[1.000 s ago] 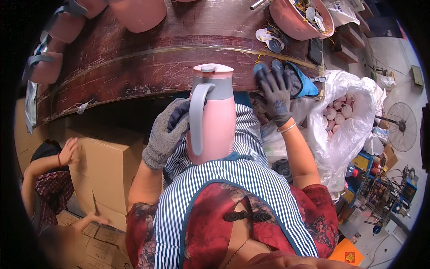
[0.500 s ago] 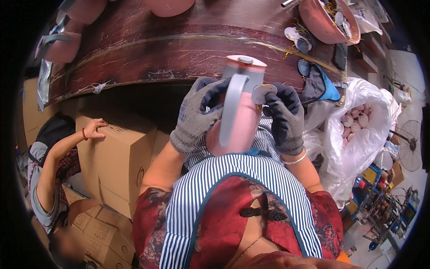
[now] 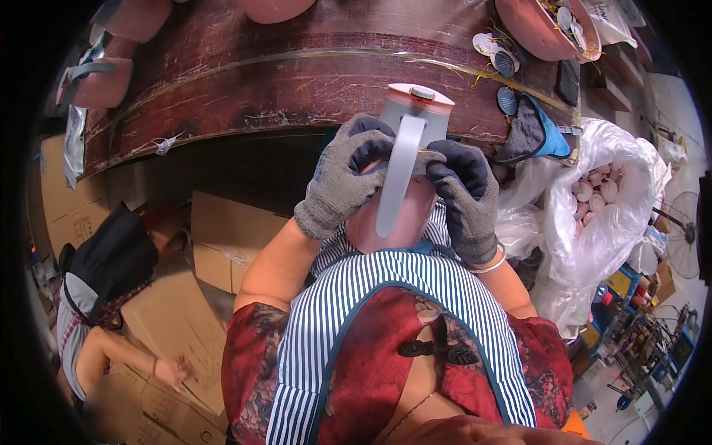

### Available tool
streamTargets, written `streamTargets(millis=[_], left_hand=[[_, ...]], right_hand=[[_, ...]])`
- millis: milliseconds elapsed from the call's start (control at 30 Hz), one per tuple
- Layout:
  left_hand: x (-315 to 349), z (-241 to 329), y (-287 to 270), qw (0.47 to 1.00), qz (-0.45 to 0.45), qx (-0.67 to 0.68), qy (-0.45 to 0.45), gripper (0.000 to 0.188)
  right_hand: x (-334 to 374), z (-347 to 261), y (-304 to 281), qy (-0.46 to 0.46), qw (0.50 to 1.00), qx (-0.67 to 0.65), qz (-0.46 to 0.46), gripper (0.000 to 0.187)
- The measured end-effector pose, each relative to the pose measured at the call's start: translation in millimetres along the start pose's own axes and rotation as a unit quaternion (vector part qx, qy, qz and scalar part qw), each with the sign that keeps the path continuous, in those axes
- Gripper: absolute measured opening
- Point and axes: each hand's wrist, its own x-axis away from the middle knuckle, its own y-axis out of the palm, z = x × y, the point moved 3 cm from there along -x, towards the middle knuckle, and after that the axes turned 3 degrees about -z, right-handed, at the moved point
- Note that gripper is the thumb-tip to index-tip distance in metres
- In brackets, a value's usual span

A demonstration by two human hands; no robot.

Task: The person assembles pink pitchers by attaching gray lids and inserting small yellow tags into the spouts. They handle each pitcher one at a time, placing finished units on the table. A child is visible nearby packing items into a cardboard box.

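While right hand [image 3: 471, 194] pinches round tag [image 3: 433, 156] at 2 o'clock of grey handle [image 3: 401, 178], left hand [image 3: 335, 179] curls at its 9 o'clock, hold unclear, pink jug [image 3: 415, 211] at 12 o'clock of striped apron [image 3: 386, 271]

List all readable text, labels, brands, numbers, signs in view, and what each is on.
White bag, top right: dark printed letters, not copied here.
Cardboard box, far left: print too small to read.
Dark tag on the table: markings too small.
Tag at right hand: steeply angled, nothing readable.
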Motion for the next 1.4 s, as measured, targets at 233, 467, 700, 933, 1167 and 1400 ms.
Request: streamTargets(millis=[233,467,700,933,1167,1400], left_hand=[[1.9,-4.7,-29.1,0.922,-0.089,0.366,-0.089,0.011],[-25.4,11.1,-18.8,0.721,-0.047,0.683,-0.104,0.013],[-44.8,58.3,-18.9,0.929,-0.131,0.341,-0.066,0.054],[-57.2,66.6,-31.8,0.993,-0.04,0.1,-0.038,0.059],[-65.2,112.9,-52.2,0.833,-0.274,-0.387,0.284,0.032],[-84.5,85.5,-79.7,0.888,-0.199,-0.264,0.319,0.029]], right_hand=[[-7.4,-3.1,-19.7,0.082,0.996,-0.022,0.006,0.031],[-50.0,-40.4,-32.1,-0.003,0.997,-0.006,-0.077,0.05],[-74.5,-104.7,6.2,-0.345,0.82,0.418,-0.186,0.037],[-84.7,-101.3,24.4,-0.454,0.798,0.365,-0.154,0.034],[-36.5,-88.4,-99.6,-0.228,0.97,0.075,-0.047,0.049],[133.0,-8.1,-275.1,0.177,0.945,0.26,0.09,0.031]])
